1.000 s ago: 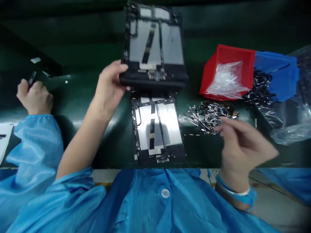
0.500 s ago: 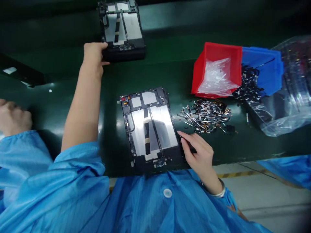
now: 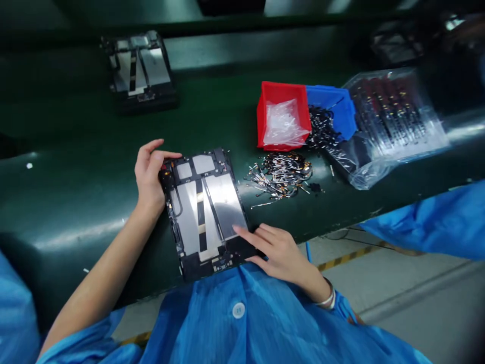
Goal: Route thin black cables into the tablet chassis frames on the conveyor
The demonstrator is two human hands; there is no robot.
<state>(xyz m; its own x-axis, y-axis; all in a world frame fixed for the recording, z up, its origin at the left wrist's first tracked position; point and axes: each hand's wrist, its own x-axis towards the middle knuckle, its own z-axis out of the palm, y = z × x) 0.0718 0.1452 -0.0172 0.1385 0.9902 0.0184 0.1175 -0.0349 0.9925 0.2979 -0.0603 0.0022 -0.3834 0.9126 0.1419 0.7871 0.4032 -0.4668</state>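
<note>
While the left hand (image 3: 149, 174) curves about the upper left corner of an opened tablet-like device (image 3: 229, 205), with its fingers apart, I cannot tell whether it grips that corner or merely rests against it. The right hand (image 3: 280, 253) lies over the device's lower right part, fingers spread and unclenched, the forefinger stretched onto the pale panel and the thumb near the bottom edge; a band (image 3: 329, 298) circles that wrist. Between the hands, the device lies slightly turned at the center of the frame, its inner side up, crossed by a dark strip (image 3: 200, 215) with gold-colored sections. Just right of it, on the green work surface (image 3: 220, 121), sits a loose pile of small metallic and black parts (image 3: 282, 174). Above the pile stands a red bin (image 3: 286, 91) with clear plastic inside, and against its right side a blue bin (image 3: 343, 119) with dark thin parts spilling toward its front. Further right lies a clear plastic package (image 3: 394, 116) with rows of parts. A similar opened device (image 3: 159, 65) sits in the upper left of the frame, well apart from both hands. Blue fabric (image 3: 428, 222) shows at the right edge, and a blue sleeve (image 3: 13, 303) at the lower left.
</note>
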